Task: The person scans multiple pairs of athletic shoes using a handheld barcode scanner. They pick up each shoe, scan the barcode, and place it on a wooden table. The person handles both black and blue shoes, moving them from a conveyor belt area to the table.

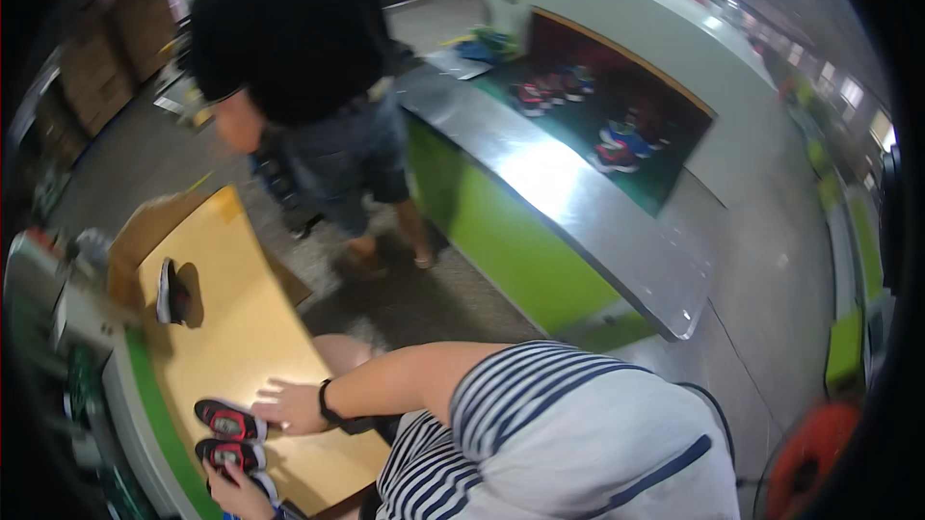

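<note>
Two small black sneakers with red and white trim lie side by side on a light wooden tabletop (289, 358), at lower left. My left hand (238, 497) is closed on the nearer sneaker (229, 455), its fingers at the shoe's side and top. Beside the farther sneaker (227, 420) is my right hand (292, 406), palm down with fingers spread, the fingertips close to its heel end. Whether they touch it I cannot tell. A dark band circles my right wrist. Farther up the tabletop, a single dark shoe with a pale sole (173, 292) rests apart from the pair.
A person in a black shirt (299, 38) stands beyond the table, back turned. To the right is a metal-topped bench with green sides (520, 154); several shoes (549, 91) lie on the dark green belt of a white machine (655, 14). Cardboard boxes (106, 67) are stacked far left.
</note>
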Demonstrator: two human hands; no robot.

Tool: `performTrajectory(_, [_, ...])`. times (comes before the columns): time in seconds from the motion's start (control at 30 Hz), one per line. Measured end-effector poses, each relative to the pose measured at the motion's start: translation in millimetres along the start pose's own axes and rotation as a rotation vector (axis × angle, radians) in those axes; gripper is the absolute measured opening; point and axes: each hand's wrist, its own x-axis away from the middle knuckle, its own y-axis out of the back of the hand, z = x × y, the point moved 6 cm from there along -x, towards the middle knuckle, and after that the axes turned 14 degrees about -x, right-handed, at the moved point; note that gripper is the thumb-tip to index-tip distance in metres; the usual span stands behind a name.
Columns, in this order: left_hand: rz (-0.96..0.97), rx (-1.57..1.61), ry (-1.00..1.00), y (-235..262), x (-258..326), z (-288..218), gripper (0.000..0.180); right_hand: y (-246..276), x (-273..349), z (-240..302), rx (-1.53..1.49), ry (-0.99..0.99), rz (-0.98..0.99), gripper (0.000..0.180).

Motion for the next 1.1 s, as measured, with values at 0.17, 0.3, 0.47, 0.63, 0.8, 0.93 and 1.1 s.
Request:
performTrajectory(0.17, [-0.119, 0.375, -0.208, -33.1, -22.9, -10.9, 0.053, 36.1, 17.8, 8.9, 0.097, 0.157, -0.248, 0.051])
performTrajectory(0.3, [-0.121, 0.145, -0.117, -45.6, -22.7, -1.3, 0.059, 39.5, 16.9, 9.5, 0.17, -0.027, -0.041, 0.063])
performTrajectory(0.47, [-0.097, 0.124, -0.055, -50.1, -12.6, 13.5, 0.061, 20.0, 9.5, 4.0, 0.17, -0.061, 0.066, 0.066])
performTrajectory(0.63, [-0.083, 0.142, -0.06, -49.1, -11.5, 11.1, 0.064, 56.7, -35.0, 2.5, -0.106, -0.336, 0.125, 0.052])
performTrajectory(0.8, [-0.082, 0.065, -0.09, -46.7, -14.2, 5.0, 0.064, 73.6, -162.8, -63.0, -0.022, -0.266, 0.037, 0.064])
performTrajectory(0.93, [0.008, 0.077, -0.054, -41.6, -13.4, 7.0, 0.066, 84.7, -288.1, -91.8, -0.053, -0.247, -0.193, 0.087])
performTrajectory(1.1, [0.044, 0.148, -0.127, -32.9, -30.3, -16.1, 0.07, 117.3, -339.2, -220.9, -0.175, -0.044, -0.5, 0.084])
